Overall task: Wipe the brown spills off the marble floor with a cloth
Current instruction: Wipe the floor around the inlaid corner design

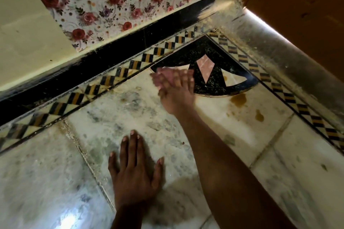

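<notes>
My left hand (135, 171) lies flat on the white marble floor (55, 182), fingers apart, holding nothing. My right hand (175, 89) reaches forward to the edge of the black corner inlay (214, 82) and is motion-blurred. A pale pinkish blur sits at its fingertips; I cannot tell if that is a cloth. A brown puddle (238, 99) lies to the right of that hand, just below the inlay. A smaller brown drop (259, 115) sits further right, and a small spot (225, 78) is on the inlay's white wedge. Faint brownish smears (119, 90) show left of the hand.
A checkered black-and-yellow border (111, 78) runs along the black skirting (93, 65) of the wall with floral covering (111, 2). A second border strip (290, 96) runs along a dusty grey sill (279, 57) below a brown door (307, 5) at the right.
</notes>
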`<state>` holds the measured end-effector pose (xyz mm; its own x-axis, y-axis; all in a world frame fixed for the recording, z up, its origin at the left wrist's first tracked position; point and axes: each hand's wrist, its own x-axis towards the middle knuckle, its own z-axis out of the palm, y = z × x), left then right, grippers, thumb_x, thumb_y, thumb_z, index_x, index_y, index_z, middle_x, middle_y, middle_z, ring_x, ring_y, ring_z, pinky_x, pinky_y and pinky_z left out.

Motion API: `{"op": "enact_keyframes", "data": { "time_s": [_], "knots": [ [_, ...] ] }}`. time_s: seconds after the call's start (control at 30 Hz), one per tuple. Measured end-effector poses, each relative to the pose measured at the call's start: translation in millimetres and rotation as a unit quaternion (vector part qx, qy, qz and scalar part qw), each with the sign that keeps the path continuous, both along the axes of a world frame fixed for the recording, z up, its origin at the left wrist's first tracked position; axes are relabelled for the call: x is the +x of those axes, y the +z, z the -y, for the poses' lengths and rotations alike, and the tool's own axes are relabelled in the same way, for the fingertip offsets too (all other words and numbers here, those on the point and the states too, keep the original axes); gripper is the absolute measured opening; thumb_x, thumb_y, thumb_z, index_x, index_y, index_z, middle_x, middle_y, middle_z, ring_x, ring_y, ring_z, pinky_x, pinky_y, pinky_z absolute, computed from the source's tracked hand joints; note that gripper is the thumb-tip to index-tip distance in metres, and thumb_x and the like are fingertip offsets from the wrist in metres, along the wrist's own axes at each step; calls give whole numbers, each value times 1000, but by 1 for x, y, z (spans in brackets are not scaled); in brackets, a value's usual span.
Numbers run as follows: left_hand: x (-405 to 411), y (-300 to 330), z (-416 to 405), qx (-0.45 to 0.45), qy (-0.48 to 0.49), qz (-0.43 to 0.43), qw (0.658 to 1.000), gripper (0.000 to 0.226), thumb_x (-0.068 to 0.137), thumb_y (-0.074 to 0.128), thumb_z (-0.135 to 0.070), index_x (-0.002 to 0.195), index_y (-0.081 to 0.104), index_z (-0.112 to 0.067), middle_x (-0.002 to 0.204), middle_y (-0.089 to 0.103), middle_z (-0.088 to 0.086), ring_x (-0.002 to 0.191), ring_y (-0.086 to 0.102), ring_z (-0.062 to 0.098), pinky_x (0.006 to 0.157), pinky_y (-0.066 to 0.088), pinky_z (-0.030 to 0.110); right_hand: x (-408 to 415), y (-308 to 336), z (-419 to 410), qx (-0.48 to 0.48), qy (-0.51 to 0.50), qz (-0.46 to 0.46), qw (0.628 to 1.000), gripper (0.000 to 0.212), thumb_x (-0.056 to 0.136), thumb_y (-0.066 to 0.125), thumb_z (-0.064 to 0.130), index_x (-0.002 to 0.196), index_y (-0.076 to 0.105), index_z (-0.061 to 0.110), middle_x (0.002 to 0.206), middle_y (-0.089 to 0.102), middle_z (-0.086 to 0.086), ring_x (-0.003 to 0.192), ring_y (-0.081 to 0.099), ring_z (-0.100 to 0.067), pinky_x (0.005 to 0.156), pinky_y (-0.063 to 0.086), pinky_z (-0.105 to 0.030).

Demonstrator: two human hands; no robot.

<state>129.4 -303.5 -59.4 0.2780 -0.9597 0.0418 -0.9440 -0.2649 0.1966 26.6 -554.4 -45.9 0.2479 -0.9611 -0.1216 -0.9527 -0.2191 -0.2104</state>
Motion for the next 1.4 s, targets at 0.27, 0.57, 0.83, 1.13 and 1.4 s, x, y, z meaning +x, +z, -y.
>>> {"op": "enact_keyframes", "data": {
  "time_s": [0.27,0.57,0.83,1.13,1.4],
  "knots": [
    [2,0,-1,13,-1,-13,1000,90,98,42,-67,168,30,-12,180,18,3,167,17,25,130,19,61,-12,36,-74,173,-96,606,770,37,113,47,26,143,65,15,144,68,-8,128,67,-22,115,52,-50],
    [0,0,-1,7,1,-27,1000,91,99,37,-70,171,24,-15,181,16,1,167,15,23,130,17,60,-78,52,-47,-174,-342,298,874,25,104,61,30,113,72,9,109,71,-12,98,68,-30,75,45,-30],
    [-2,0,1,-35,12,-20,999,92,94,42,-67,165,38,-10,177,30,5,162,32,27,125,25,62,-23,-5,-16,-41,56,22,997,71,107,19,61,170,18,27,180,8,-1,167,-3,-24,133,1,-56],
    [-1,2,2,-25,19,-15,999,92,91,44,-67,165,39,-11,177,30,4,161,34,27,124,25,62,-131,0,50,86,-131,4,988,63,109,13,62,167,-6,47,175,-30,10,159,-34,-26,128,-18,-61],
    [-3,0,2,-26,17,-10,999,94,89,48,-67,164,42,-12,176,32,4,160,37,26,124,27,61,-59,-4,14,-23,163,-18,986,66,107,11,61,169,15,40,180,1,9,167,-8,-27,130,2,-62]
  ]
}}
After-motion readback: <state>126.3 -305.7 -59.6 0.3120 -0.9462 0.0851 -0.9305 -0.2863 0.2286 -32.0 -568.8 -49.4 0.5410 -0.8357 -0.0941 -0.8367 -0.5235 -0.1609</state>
